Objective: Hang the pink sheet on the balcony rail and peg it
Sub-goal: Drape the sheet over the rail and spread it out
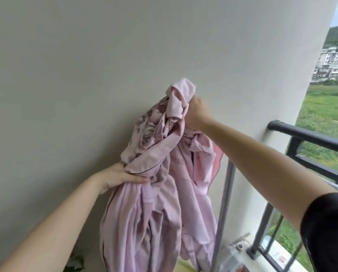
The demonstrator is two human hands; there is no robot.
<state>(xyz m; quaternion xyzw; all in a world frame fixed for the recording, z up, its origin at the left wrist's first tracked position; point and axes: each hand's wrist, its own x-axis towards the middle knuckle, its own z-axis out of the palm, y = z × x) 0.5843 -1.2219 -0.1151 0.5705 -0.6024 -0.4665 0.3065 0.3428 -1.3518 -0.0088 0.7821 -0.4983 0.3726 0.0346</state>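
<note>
The pink sheet (156, 193) hangs bunched between both hands, beside the black balcony rail (309, 137). The left hand (121, 176) and right hand (197, 112) squeeze folds tight. It looks soft and floppy; grab an edge.

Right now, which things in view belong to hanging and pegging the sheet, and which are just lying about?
Belongs to the job:
- pink sheet, bunched, not yet on the rail
- left hand and right hand, both gripping it
- black balcony rail

Just there:
- grey metal pole
- green plant leaves
- wall

No pegs visible.
</note>
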